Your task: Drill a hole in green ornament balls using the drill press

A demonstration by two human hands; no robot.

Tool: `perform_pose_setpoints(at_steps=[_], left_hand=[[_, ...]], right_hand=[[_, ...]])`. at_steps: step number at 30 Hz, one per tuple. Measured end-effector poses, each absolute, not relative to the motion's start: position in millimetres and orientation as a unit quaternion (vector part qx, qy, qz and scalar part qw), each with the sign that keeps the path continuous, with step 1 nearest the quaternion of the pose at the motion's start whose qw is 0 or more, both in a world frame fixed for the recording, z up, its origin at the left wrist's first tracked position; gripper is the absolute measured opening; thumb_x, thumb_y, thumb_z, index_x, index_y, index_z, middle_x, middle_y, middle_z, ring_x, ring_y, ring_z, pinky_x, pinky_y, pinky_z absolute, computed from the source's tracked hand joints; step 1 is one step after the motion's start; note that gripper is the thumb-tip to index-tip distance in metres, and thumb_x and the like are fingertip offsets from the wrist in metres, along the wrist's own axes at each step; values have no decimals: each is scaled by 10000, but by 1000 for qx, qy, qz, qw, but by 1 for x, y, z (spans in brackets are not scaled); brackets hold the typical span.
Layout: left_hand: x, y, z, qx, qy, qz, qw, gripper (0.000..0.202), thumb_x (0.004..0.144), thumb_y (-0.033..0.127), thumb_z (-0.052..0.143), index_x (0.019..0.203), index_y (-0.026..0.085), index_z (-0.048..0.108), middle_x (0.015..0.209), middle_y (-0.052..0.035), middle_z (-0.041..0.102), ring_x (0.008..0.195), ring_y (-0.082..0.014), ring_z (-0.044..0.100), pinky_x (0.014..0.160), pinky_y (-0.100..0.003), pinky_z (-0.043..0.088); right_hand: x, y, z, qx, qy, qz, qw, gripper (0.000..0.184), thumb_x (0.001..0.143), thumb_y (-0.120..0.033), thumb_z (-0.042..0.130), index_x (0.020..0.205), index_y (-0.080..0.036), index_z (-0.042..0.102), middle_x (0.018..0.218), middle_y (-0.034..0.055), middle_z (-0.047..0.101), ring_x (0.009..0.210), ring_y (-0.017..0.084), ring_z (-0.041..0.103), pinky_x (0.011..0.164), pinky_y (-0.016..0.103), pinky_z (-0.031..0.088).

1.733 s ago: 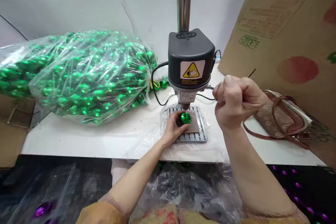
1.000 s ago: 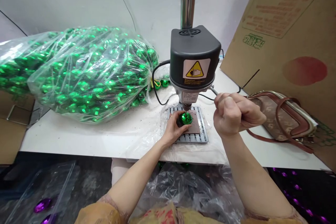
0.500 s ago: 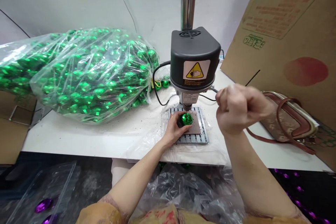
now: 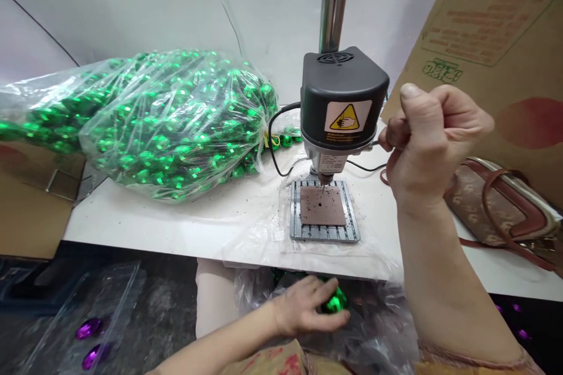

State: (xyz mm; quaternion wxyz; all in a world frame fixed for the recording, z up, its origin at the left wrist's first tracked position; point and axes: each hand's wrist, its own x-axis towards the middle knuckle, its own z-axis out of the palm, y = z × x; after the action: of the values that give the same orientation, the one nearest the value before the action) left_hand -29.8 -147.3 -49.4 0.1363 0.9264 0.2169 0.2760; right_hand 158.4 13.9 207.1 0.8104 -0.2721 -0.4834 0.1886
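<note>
The left hand [image 4: 299,307] is down past the near edge of the white surface [image 4: 167,222], its thumb and fingers closed around a green ball [image 4: 338,300]. Clear plastic [image 4: 369,334] lies beneath and around those fingers. Up and beyond them, on the surface, the brown pad [image 4: 323,211] sits bare on the metal base [image 4: 325,234], dark specks scattered over it, with the bit [image 4: 324,188] above. The right hand [image 4: 428,135] is clenched at the end of the lever [image 4: 375,142], just beside the black drill head [image 4: 345,94].

To me this looks like the changeover between two drillings, one ball handled away from the machine. If that ball is to be drilled, the next move calls for the left fingers to lift it over the edge and seat it squarely on the pad, clear of the bit, before the right pulls the lever. If it is finished, they need only let go.

Which it is, I can't tell: no hole shows on the ball, and the fingers cover part of it. The lever's tip is lost inside the right fist, and whether the bit is spinning isn't clear.
</note>
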Motion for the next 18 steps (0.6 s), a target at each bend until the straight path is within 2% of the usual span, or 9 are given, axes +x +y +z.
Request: perform_pose_setpoints(at_steps=[2, 5, 7, 9, 10, 12, 15, 18], left_hand=[[-38, -164, -62, 944, 224, 198, 138, 553, 888, 322, 655, 1383, 551, 563, 1383, -38, 682, 795, -213, 774, 621, -379, 657], [-47, -176, -69, 905, 309, 224, 185, 627, 871, 382, 691, 1459, 505, 513, 1413, -35, 662, 871, -251, 787, 635, -411, 671], [-54, -173, -64, 866, 337, 301, 212, 487, 876, 369, 678, 1346, 485, 626, 1305, -15, 729, 847, -265, 789, 608, -445, 664], [-64, -156, -50, 815, 360, 401, 214, 228, 891, 331, 632, 1069, 421, 742, 1066, -15, 797, 764, -275, 777, 563, -468, 638], [-70, -141, -39, 780, 386, 448, 206, 144, 905, 320, 605, 923, 374, 737, 952, -25, 797, 750, -283, 768, 572, -479, 628], [-85, -99, -12, 691, 481, 515, 159, 225, 943, 327, 555, 738, 289, 637, 818, -55, 756, 803, -298, 755, 668, -490, 612], [-105, -16, 23, 647, 534, 530, 121, 258, 977, 257, 439, 760, 227, 576, 938, -88, 731, 913, -282, 715, 880, -501, 553], [-114, 66, 40, 671, 539, 491, 136, 194, 894, 178, 487, 726, 214, 577, 844, -58, 686, 928, -256, 681, 938, -449, 530]], right_hand=[[158, 14, 208, -271, -483, 189, 811, 398, 850, -154, 636, 555, -207, 374, 433, -93, 390, 361, 18, 323, 361, 209, 267], [158, 14, 208, -270, -480, 188, 813, 394, 836, -157, 646, 546, -211, 385, 426, -90, 390, 353, 27, 336, 352, 223, 275], [159, 13, 208, -275, -481, 183, 812, 395, 830, -166, 652, 539, -213, 388, 423, -90, 388, 352, 32, 351, 353, 232, 285], [159, 13, 207, -277, -485, 173, 811, 395, 829, -172, 654, 536, -211, 392, 423, -89, 394, 356, 37, 358, 356, 240, 287], [159, 13, 207, -277, -486, 169, 811, 391, 831, -174, 653, 538, -211, 397, 424, -89, 396, 357, 38, 358, 359, 244, 288], [159, 13, 206, -274, -485, 169, 813, 382, 831, -179, 655, 544, -212, 406, 428, -90, 396, 357, 39, 350, 359, 248, 284], [159, 13, 206, -276, -479, 172, 816, 387, 829, -190, 662, 541, -213, 406, 428, -91, 392, 356, 37, 345, 357, 248, 287], [158, 14, 205, -282, -475, 172, 816, 390, 826, -199, 671, 533, -207, 414, 425, -88, 400, 363, 41, 359, 364, 250, 301]])
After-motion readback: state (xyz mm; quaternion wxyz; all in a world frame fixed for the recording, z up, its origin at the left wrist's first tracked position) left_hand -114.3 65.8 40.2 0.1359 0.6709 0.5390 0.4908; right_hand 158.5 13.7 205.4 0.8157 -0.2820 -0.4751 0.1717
